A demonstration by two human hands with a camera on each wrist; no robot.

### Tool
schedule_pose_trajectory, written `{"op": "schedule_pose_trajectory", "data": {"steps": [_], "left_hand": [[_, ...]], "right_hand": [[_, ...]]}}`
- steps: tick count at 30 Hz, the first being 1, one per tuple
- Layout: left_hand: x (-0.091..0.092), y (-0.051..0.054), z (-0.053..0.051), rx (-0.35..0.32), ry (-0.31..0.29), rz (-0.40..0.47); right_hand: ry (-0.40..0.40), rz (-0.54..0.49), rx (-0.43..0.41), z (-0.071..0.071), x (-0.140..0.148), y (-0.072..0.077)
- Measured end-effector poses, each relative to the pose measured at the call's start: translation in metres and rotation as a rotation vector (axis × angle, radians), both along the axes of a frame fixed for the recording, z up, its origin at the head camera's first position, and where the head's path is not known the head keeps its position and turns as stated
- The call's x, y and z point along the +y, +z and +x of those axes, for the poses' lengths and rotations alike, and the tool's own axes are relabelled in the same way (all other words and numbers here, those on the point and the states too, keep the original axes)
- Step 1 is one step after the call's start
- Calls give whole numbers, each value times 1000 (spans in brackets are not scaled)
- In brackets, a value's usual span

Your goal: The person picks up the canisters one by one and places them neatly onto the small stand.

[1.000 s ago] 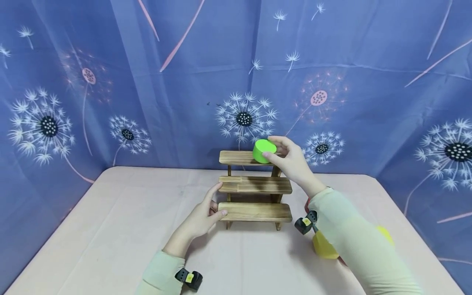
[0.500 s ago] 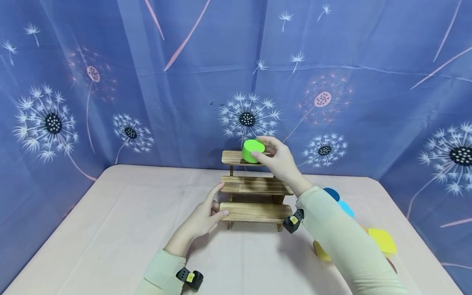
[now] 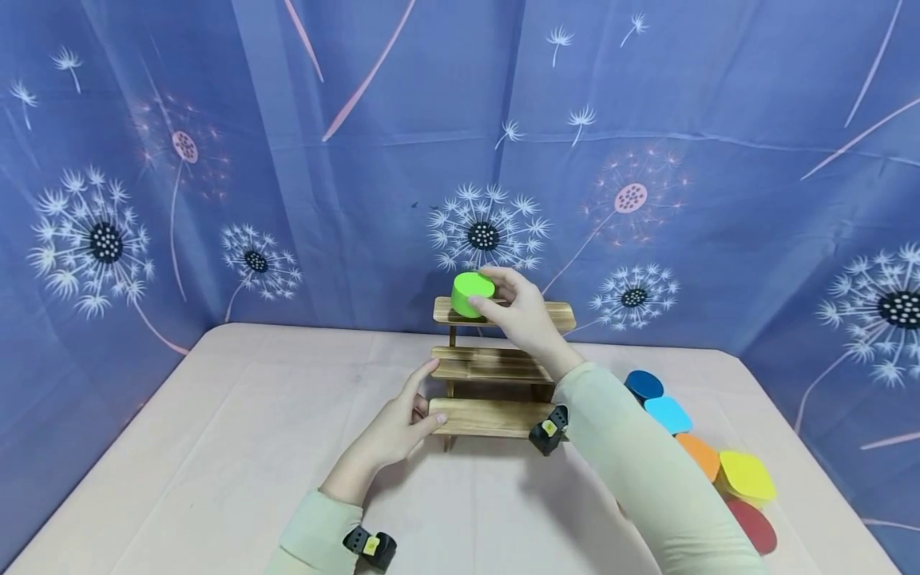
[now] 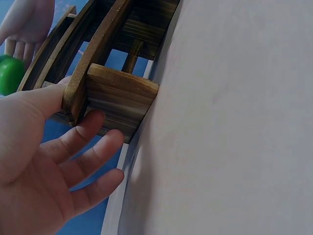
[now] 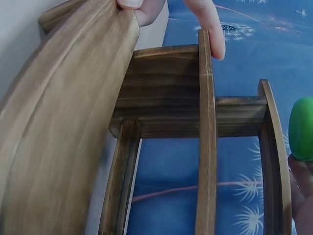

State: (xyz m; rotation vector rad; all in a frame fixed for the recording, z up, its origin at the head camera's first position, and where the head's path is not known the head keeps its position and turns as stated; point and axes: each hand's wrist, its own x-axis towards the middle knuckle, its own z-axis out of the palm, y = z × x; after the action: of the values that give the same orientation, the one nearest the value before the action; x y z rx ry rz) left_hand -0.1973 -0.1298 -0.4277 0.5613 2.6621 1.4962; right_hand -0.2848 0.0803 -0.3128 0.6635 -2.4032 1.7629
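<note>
A small three-tier wooden display stand [image 3: 489, 415] stands mid-table. In the head view my right hand [image 3: 519, 313] pinches a bright green round block [image 3: 471, 294] at the left part of the top tier, thumb in front and fingers behind. Whether the block's base touches the tier cannot be told. My left hand [image 3: 391, 423] is at the stand's left end, thumb on the bottom tier and index fingertip at the middle tier's edge. In the left wrist view, the other fingers [image 4: 93, 161] of that hand spread loosely beside the stand, gripping nothing.
Right of the stand lie dark blue [image 3: 643, 386], light blue [image 3: 668, 414], orange [image 3: 699, 457], yellow [image 3: 747, 477] and red [image 3: 752, 525] blocks, close to my right forearm. A blue dandelion-print cloth [image 3: 345, 224] hangs behind the pale table [image 3: 237, 447].
My right hand has moved left along the top tier with the green block. The blocks at the right have come into view from behind the sleeve. My left hand stays at the stand.
</note>
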Motion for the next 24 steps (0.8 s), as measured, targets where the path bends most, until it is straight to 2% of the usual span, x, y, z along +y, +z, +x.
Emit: {"op": "schedule_pose_trajectory", "data": {"steps": [5,16,21,24], "left_hand": [[-1,-1,-1,8,0,-4],[0,0,1,2,1,-3],[-1,-4,-1,70,-18,0],[-1,-5,-1,76,-23,2]], "right_hand": [[-10,4,13,-2,-8,-2],[22,10,-37,-4,-16,-5],[37,-13,-46,-3,-17,-5],[37,12,-47,-3,-16,-4]]}}
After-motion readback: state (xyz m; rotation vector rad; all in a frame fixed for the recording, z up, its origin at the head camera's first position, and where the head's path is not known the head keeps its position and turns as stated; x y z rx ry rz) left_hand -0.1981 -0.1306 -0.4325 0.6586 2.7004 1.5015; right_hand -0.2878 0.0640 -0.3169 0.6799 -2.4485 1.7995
